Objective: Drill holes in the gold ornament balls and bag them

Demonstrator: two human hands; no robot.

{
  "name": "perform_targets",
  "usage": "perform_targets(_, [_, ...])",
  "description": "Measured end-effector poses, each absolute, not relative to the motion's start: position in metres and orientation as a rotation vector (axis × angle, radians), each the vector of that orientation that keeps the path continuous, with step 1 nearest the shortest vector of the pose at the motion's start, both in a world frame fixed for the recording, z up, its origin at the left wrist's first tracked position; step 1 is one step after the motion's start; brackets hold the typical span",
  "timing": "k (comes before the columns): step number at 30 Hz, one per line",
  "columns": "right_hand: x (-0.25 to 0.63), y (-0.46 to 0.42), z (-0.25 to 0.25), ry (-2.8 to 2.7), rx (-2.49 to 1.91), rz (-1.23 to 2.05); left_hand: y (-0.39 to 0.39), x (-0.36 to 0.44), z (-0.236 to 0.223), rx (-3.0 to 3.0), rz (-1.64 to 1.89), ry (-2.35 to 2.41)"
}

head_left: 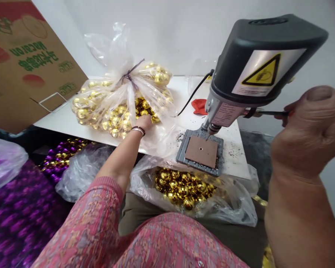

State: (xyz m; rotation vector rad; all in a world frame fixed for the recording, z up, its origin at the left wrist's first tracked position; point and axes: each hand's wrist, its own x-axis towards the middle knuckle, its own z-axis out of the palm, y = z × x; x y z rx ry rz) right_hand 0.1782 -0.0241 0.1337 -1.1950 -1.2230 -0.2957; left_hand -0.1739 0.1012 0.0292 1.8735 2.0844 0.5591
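My left hand (pixel 144 122) reaches into a torn opening in a clear plastic bag (pixel 120 85) of shiny gold balls (pixel 115 121), tied at the neck with a dark string. Its fingers are hidden among the balls. High on the right, my right hand (pixel 309 123) is closed around the lever (pixel 273 112) of a small drill press (pixel 257 63). Below the drill bit lies a brown square plate (pixel 202 152) with a hole in its middle, on the grey metal base (pixel 181 149). No ball sits on that plate.
An open plastic bag (pixel 240 206) of gold balls rests on my lap under the table edge. A cardboard box (pixel 30 67) stands at the left, above purple balls (pixel 13 219). Red material (pixel 199 106), a black cord (pixel 194 93) and dark shavings lie on the white table (pixel 237 163).
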Motion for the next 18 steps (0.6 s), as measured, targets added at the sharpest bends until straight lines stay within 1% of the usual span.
perform_targets(2, [0.177,-0.026,0.133,-1.238,-1.187,-0.294,0.097,-0.173,0.026,1.845,0.427,2.168])
perform_targets(4, [0.177,-0.027,0.132,-1.245,-1.165,-0.3,0.088,-0.169,0.027,1.884,0.369,2.168])
perform_targets(7, [0.18,-0.025,0.133,-1.24,-1.155,-0.29,0.069,-0.163,0.037,1.933,0.394,2.11])
perform_targets(9, [0.185,-0.019,0.139,-1.268,-1.189,-0.255,0.053,-0.16,0.046,1.863,0.575,1.934])
perform_targets(12, [0.19,-0.003,0.156,-1.3,-1.203,-0.191,0.024,-0.152,0.055,1.656,0.841,1.464])
perform_targets(15, [0.191,0.017,0.178,-1.248,-1.254,-0.105,-0.003,-0.139,0.056,1.513,0.892,1.119])
perform_targets(18, [0.187,0.034,0.193,-1.188,-1.302,0.011,-0.019,-0.121,0.05,1.422,0.863,0.979])
